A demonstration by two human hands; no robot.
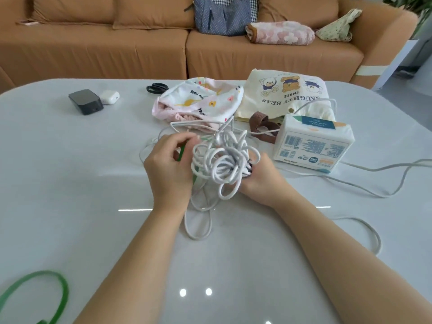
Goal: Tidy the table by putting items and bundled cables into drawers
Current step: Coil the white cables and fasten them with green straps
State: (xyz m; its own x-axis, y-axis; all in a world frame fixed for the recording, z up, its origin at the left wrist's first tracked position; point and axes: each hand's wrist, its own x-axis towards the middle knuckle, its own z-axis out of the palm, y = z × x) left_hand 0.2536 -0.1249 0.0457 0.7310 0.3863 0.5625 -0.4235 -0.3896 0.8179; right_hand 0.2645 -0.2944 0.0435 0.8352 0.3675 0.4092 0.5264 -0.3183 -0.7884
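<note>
The cable point(224, 164) is being held just above the middle of the bench point(70, 183), gathered into loose, uneven white loops. It is being gripped from the right by the right hand point(261, 181), whose fingers are being kept curled round the bunched strands; something dark is showing at that grip, but it cannot be identified. A green tie point(181, 152) is being pinched by the fingers point(180, 137) of the left hand point(169, 169), just beside the left edge of the loops. Several loops are hanging down onto the bench, and a tail point(374, 170) is lying out to the right past the tissue pack point(313, 142). The cable is being judged light, soft and springy, so the loops are likely to spread if the grip is being relaxed. Hold is best being taken across the waist of the bundle, where the strands are crossing, not on one outer loop. No drawer is being shown.
</note>
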